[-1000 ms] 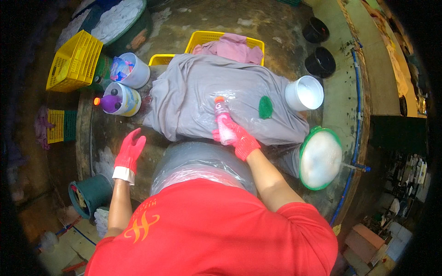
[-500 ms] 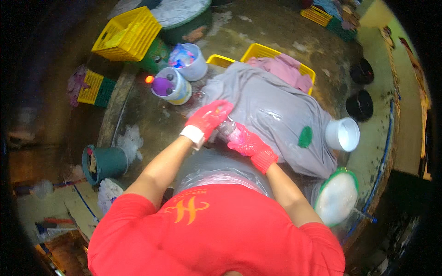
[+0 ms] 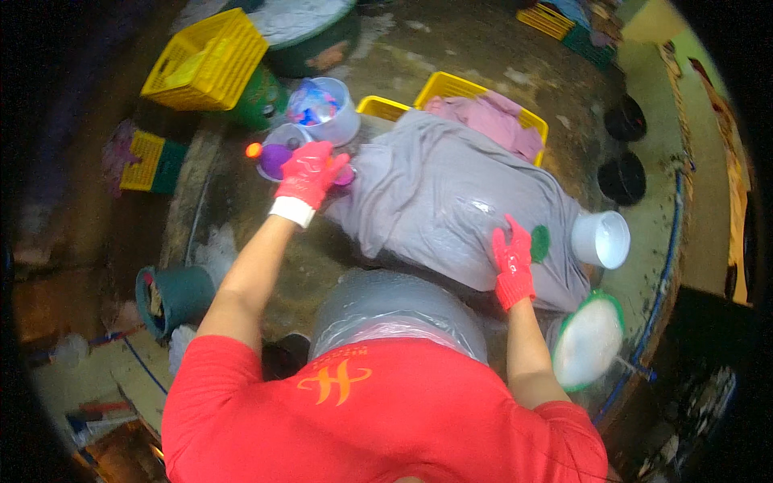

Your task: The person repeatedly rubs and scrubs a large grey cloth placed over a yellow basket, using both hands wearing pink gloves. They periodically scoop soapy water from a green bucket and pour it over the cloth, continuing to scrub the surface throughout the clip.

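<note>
A wet grey cloth (image 3: 451, 185) lies spread out in front of me. My left hand (image 3: 307, 175), in a red rubber glove, is at the cloth's left edge beside the white pail (image 3: 270, 173). Its fingers curl round a small bottle (image 3: 345, 175), mostly covered by the glove; a magenta part shows past the fingers. A purple bottle (image 3: 274, 159) with an orange cap stands in that pail. My right hand (image 3: 513, 256), also red-gloved, hovers over or touches the cloth with its fingers apart. Just right of it lies a green scouring pad (image 3: 540, 242).
Another white pail (image 3: 345, 121) holds blue and pink packets. Yellow crates (image 3: 531, 129) with pink cloth stand behind the grey cloth. On the right are a white tub (image 3: 601, 240), a green-rimmed basin (image 3: 590, 342) and black buckets (image 3: 622, 179). A green bucket (image 3: 183, 291) sits at left.
My hands have parted. The left one has moved left with the bottle to the pails. My right hand has let go of the bottle and moved right, beside the scouring pad.
</note>
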The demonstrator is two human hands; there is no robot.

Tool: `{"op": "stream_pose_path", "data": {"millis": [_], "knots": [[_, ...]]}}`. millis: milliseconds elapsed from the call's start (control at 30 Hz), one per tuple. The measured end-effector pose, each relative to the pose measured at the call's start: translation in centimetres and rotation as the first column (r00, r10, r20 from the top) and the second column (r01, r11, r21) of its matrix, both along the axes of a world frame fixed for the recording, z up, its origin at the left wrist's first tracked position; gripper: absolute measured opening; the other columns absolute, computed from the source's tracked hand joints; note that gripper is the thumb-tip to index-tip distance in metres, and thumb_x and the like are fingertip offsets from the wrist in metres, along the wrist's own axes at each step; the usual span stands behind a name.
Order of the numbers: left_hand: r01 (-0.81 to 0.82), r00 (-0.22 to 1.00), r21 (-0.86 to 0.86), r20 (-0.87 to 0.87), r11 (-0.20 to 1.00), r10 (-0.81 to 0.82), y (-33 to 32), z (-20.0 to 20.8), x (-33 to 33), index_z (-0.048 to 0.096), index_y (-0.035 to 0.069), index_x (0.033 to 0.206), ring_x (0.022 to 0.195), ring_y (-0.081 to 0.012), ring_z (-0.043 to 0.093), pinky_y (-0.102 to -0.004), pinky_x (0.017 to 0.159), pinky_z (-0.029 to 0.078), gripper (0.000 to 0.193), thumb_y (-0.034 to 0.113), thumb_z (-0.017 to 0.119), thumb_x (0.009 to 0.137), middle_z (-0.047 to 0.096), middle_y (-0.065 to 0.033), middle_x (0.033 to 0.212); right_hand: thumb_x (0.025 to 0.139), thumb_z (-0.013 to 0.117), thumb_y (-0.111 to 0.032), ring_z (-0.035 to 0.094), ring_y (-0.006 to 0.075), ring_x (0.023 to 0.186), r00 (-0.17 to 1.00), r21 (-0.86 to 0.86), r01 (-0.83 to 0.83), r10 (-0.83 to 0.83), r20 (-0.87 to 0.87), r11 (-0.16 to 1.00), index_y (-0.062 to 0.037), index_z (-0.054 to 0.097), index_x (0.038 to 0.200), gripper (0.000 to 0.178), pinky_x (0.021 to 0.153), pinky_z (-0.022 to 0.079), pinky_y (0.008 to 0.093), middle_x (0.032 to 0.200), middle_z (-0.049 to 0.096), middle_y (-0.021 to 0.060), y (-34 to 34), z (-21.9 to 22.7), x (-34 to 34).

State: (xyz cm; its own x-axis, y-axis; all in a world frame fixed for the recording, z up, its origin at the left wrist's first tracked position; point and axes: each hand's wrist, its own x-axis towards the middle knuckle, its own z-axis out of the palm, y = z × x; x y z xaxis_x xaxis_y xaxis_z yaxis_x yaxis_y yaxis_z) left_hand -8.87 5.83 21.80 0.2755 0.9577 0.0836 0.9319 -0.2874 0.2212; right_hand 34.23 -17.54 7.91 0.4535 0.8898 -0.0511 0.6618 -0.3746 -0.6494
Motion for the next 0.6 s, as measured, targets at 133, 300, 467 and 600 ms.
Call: {"op": "stream_pose_path", "data": {"millis": [133,300,467,600], "knots": [[0.046,0.998,0.004,-0.046,0.999,-0.046,0.4,-1.5,-2.5,0.070,0.014,0.138,0.115,-0.0400,0.071,-0.0506,0.098,0.056,0.044,0.034,0.074,0.099,0.074,-0.0217,0.125,0.096,0.076,-0.029,0.061,0.0451,0.130,0.972,0.063,0.233,-0.235,0.028,0.971,-0.0056,0.062,0.149,0.059,0.108,0.049,0.0545,0.133,0.071,0.0234,-3.2,0.4,5.2],[0.251,0.946,0.318,0.122,0.915,-0.302,-3.4,-1.3,6.5,0.063,0.006,0.148,0.146,-0.0502,0.050,-0.0543,0.124,0.040,0.065,0.030,0.082,0.090,0.052,-0.0296,0.159,0.099,0.072,-0.028,0.059,0.0468,0.132,0.892,-0.168,0.403,-0.345,0.293,0.900,-0.0065,0.052,0.158,0.065,0.112,0.048,0.0521,0.141,0.063,0.0297,-2.9,0.7,5.8],[0.776,0.598,0.085,0.216,0.625,-0.772,-7.4,-9.1,13.8,0.058,0.013,0.154,0.152,-0.0462,0.046,-0.0552,0.124,0.039,0.067,0.033,0.077,0.093,0.048,-0.0261,0.164,0.104,0.065,-0.026,0.059,0.0458,0.133,0.875,-0.214,0.472,-0.427,0.226,0.855,-0.0096,0.047,0.161,0.062,0.112,0.048,0.0497,0.142,0.061,0.0301,-1.8,-1.9,8.2],[0.866,0.496,-0.035,0.205,0.500,-0.844,-7.2,-15.5,15.2,0.057,0.014,0.155,0.152,-0.0460,0.046,-0.0551,0.125,0.038,0.060,0.033,0.069,0.100,0.047,-0.0252,0.165,0.110,0.057,-0.028,0.062,0.0454,0.129,0.937,-0.513,0.349,-0.312,0.159,0.784,-0.0068,0.047,0.160,0.055,0.110,0.049,0.0494,0.138,0.063,0.0295,2.7,3.2,8.4]]}}
